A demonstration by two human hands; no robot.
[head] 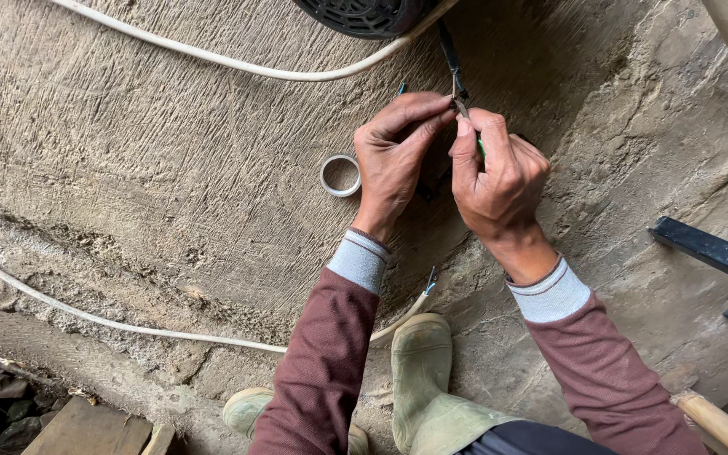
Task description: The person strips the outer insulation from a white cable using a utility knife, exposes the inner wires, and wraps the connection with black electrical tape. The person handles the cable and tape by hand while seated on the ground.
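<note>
- The floor (170, 168) is seen as rough, matt concrete, scored with fine trowel lines.
- The white cable (238, 66) is sheathed in smooth, slightly dirty plastic.
- The tape roll (340, 175) looks smooth and faintly glossy.
- The boots (421, 371) are made of matt, mud-stained rubber.
- The sleeves (322, 354) are of maroon knitted cloth with grey ribbed cuffs.

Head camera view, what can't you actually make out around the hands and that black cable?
- Wire ends at the black cable: pinched between the fingers of the left hand and right hand, too small to tell their state.
- Green thing in the right hand: mostly hidden by its fingers.
- Black grille: cut off by the top edge.
- White cable: its end by the boot is behind the left sleeve.
</note>
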